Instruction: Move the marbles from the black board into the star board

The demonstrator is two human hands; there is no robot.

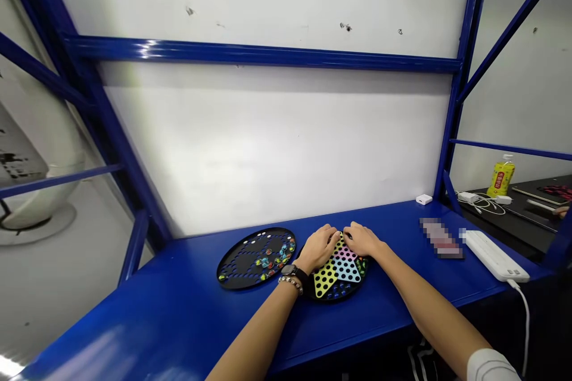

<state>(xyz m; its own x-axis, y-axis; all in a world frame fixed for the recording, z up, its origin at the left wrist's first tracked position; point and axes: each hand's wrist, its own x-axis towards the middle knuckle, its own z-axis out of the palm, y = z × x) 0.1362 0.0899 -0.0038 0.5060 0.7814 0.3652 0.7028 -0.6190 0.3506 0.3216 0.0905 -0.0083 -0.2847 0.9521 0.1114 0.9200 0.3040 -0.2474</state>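
A Chinese checkers board [338, 271] with a yellow, pink and pale-blue star panel full of holes sits in a round black tray. Marbles show around the panel, near its front and right edges. My left hand [318, 247], with a watch and a beaded bracelet at the wrist, lies over the board's far left part, fingers curled down onto it. At the far right part, my right hand [364, 240] has its fingers bent over the board in the same way. Fingertips of both hands are partly hidden. Left of the board lies a second round black tray [245, 262], holding loose coloured marbles [281, 257].
The blue table [179, 303] meets a white wall, with blue frame posts on both sides. At right are a blurred-out phone [442, 239], a white power bank [494, 256] with a cable and a small white adapter [423, 199]. Beyond stands a yellow bottle [500, 177]; another person's hand [562, 212] shows.
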